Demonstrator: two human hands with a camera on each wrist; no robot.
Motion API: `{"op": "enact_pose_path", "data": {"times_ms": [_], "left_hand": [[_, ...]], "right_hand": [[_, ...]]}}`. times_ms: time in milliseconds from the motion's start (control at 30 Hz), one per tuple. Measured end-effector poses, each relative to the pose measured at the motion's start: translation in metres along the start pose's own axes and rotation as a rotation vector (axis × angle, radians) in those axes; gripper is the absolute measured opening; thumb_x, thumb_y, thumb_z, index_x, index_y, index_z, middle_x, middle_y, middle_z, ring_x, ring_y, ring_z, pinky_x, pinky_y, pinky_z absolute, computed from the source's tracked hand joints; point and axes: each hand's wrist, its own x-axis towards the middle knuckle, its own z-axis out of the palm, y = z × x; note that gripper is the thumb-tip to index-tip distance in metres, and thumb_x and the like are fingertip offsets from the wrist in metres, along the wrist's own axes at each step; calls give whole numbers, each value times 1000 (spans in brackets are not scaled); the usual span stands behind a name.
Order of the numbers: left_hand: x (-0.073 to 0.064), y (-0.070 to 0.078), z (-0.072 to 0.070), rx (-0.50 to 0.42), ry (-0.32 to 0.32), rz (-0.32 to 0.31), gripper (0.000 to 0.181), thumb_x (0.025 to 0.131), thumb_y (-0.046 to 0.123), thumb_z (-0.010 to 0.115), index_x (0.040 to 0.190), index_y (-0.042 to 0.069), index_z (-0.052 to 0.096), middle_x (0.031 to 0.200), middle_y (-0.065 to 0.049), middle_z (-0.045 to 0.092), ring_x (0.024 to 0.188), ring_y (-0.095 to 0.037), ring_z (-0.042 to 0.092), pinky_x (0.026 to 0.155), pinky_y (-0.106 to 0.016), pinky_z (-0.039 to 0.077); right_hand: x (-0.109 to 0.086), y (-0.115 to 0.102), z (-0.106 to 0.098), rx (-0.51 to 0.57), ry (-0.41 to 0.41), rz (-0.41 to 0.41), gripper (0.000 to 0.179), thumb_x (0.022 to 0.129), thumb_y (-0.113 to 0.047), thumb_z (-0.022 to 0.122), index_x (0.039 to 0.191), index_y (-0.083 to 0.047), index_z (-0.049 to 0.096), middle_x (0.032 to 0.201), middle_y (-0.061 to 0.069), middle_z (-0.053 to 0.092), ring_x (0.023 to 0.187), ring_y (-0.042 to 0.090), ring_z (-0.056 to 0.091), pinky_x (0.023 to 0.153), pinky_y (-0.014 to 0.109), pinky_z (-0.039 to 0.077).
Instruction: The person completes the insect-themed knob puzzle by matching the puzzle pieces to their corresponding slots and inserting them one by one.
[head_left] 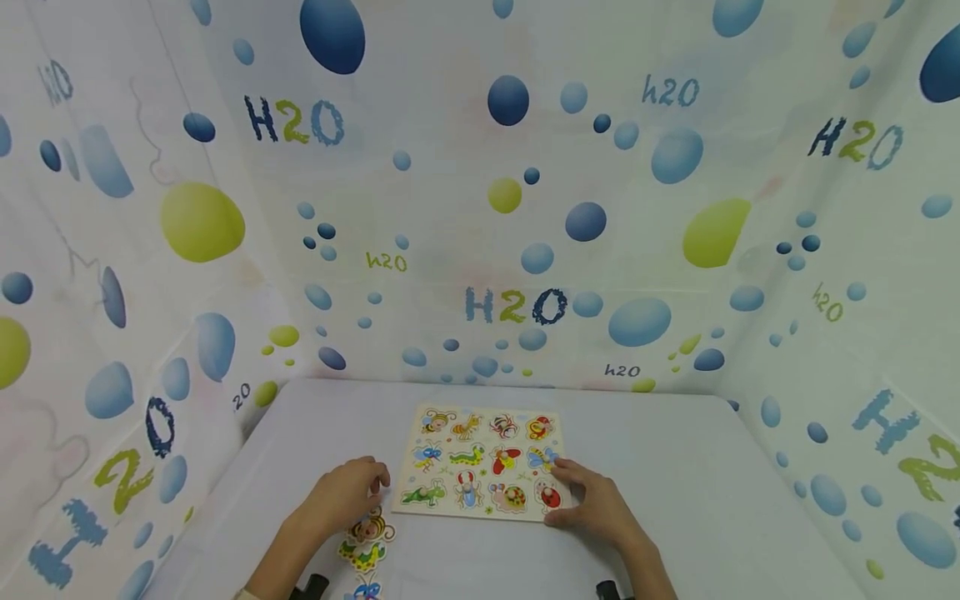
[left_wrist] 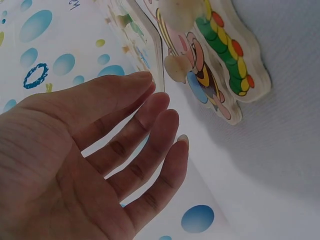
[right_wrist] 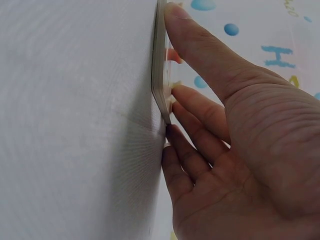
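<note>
A pale puzzle board [head_left: 495, 516] lies on the white table, with rows of colourful insect pieces on its face. My right hand [head_left: 600, 504] is at its near right corner, the thumb touching the near edge and the fingers along the right side. In the right wrist view those fingers are fairly straight against the board's edge [right_wrist: 159, 70]. My left hand [head_left: 341, 496] hovers left of the board with loosely bent fingers and nothing in them. Just below it lie a bee piece [head_left: 371, 527] and a caterpillar piece [head_left: 362, 554], both knobbed in the left wrist view.
A blue insect piece [head_left: 365, 590] lies nearer me, partly cut off by the frame. Dark cylindrical objects [head_left: 315, 586] show beside both wrists. Behind the table and at its sides hangs a white curtain [head_left: 450, 208] printed with bubbles and H2O lettering.
</note>
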Motion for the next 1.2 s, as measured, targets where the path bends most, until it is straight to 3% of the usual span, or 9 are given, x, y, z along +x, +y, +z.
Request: {"op": "enact_pose_path", "data": {"times_ms": [267, 567, 867, 1200], "left_hand": [[-6, 3, 0, -9, -3, 0, 17, 87, 11, 83, 101, 14, 74, 84, 7, 57, 73, -13, 52, 66, -36, 48], [-15, 0, -1, -63, -44, -4, 24, 81, 13, 87, 78, 20, 64, 83, 8, 57, 73, -13, 52, 66, -36, 48], [-24, -4, -7, -125, -152, -7, 23, 80, 16, 90, 84, 19, 67, 86, 6, 59, 80, -17, 52, 72, -41, 48], [-27, -8, -6, -146, -152, -25, 20, 82, 11, 88, 87, 20, 71, 80, 5, 59, 76, -17, 53, 69, -38, 47]], "right_hand": [[-1, -1, 0, 22, 2, 5, 85, 63, -37, 100, 139, -15, 68, 154, -2, 55, 151, 34, 38, 118, 58, 31], [-1, 0, 1, 19, 5, 7, 85, 64, -38, 100, 139, -15, 68, 154, -3, 55, 151, 34, 38, 118, 59, 31], [0, 2, 2, -7, 11, 6, 86, 63, -39, 100, 140, -17, 68, 154, -4, 54, 151, 34, 38, 118, 59, 32], [0, 4, 1, 2, 9, -19, 87, 63, -41, 99, 140, -16, 67, 155, -4, 54, 151, 34, 37, 119, 59, 31]]}}
